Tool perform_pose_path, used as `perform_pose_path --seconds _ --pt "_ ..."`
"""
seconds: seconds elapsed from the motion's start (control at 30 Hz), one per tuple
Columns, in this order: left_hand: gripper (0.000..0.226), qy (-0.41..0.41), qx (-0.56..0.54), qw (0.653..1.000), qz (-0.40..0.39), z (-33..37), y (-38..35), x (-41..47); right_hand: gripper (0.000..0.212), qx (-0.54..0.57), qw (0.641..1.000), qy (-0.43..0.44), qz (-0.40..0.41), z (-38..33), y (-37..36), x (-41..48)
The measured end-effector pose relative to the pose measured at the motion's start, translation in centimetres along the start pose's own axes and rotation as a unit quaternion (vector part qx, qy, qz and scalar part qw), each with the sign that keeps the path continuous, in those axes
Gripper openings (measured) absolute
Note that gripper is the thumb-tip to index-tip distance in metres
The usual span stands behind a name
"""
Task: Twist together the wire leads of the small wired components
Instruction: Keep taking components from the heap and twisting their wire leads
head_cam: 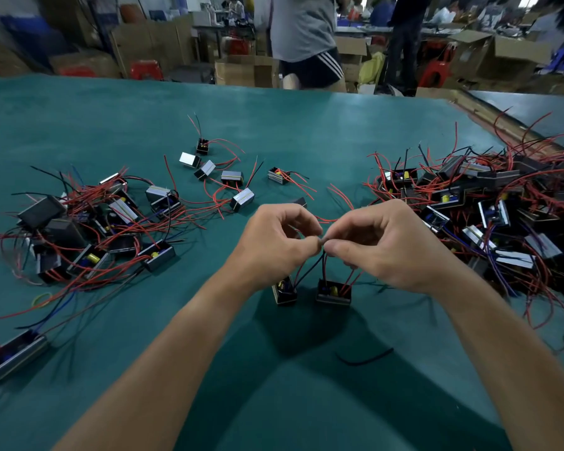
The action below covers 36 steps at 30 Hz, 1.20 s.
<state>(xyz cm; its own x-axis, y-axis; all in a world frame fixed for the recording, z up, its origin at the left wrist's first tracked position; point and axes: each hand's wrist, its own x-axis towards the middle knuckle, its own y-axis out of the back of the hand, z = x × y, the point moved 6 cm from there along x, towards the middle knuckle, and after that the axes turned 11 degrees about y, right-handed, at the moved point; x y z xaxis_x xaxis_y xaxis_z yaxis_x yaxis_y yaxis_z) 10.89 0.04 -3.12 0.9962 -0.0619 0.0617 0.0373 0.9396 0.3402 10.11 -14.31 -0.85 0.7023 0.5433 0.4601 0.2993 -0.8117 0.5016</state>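
Grip: our left hand [274, 242] and right hand [381, 245] pinch the black leads [323, 262] where they meet | two components [333, 291] sit on the table [306, 125] just below | progress: we judge this twist underway; right pile [502, 216] looks undone.

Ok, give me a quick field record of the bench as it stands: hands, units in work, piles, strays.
hands: left hand and right hand both pinch the thin black wire leads, fingertips meeting
units in work: left small black box component, right small black box component, side by side, apart, below the hands
left: tangled heap of black components with red wires
right: bigger tangled heap
stray: short black wire offcut on the green mat
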Motion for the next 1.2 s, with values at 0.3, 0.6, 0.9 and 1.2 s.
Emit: perform_pose_path --seconds 0.3,0.6,0.9,1.2 --pt "0.006 0.014 -0.046 0.994 -0.101 0.5 -0.6 -0.7 0.015 -0.023 0.999 -0.014 0.032 0.7 0.6 0.0" --pt "0.007 0.067 -0.072 0.987 -0.124 -0.1 -0.3 -0.4 0.014 -0.045 0.998 0.008 0.034 0.3 0.9 0.2" --pt "0.008 0.083 -0.077 0.987 -0.115 -0.5 -0.3 -0.3 0.019 -0.038 0.999 -0.016 0.030 0.7 1.3 0.1" --pt "0.007 0.079 -0.081 0.986 -0.121 -0.3 -0.5 -0.4 0.016 -0.015 1.000 0.006 0.007 0.1 1.0 -0.1"
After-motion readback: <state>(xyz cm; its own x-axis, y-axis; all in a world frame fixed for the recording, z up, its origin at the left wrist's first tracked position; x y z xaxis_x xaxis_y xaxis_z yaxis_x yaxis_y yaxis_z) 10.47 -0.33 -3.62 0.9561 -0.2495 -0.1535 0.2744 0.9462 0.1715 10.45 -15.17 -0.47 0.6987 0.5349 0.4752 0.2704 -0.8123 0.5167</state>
